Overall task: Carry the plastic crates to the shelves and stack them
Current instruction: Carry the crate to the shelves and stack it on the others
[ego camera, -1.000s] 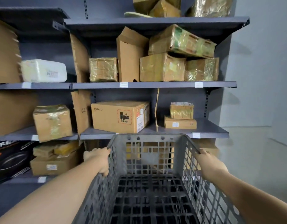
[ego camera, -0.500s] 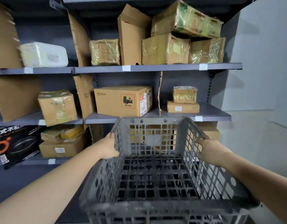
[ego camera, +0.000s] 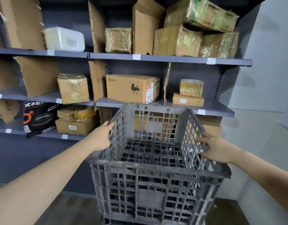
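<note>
A: Before the shelves (ego camera: 172,58), centre of view: one grey plastic crate (ego camera: 156,181), lattice walls, open top, nothing visible inside. Position?

B: Just in front of the lower shelf levels, its far rim below the edge of the shelf carrying the PICO box (ego camera: 132,88). Whether it stands on another crate or on the floor I cannot tell; its base is cut off by the bottom edge of the view.

A: Left hand (ego camera: 102,137)?

B: Against the outside of the crate's left wall, near the top rim. Fingers extended along the wall, fingertips reaching the rim. Flat contact, not a closed grip.

A: Right hand (ego camera: 216,148)?

B: On the right wall near its rim, fingers spread and laid over the lattice, thumb lower down. Likewise open, resting on the plastic.

A: Shelf stock, for the record?

B: Upper level: tape-wrapped cartons (ego camera: 177,40), one white foam box (ego camera: 64,39), upright cardboard dividers (ego camera: 97,28). Middle level: the PICO box, a small taped parcel (ego camera: 191,87) stacked on a flat carton (ego camera: 188,99), another taped carton (ego camera: 73,88) at left. Lower level: a black frying-pan box (ego camera: 38,118) and brown cartons (ego camera: 76,125).
</note>
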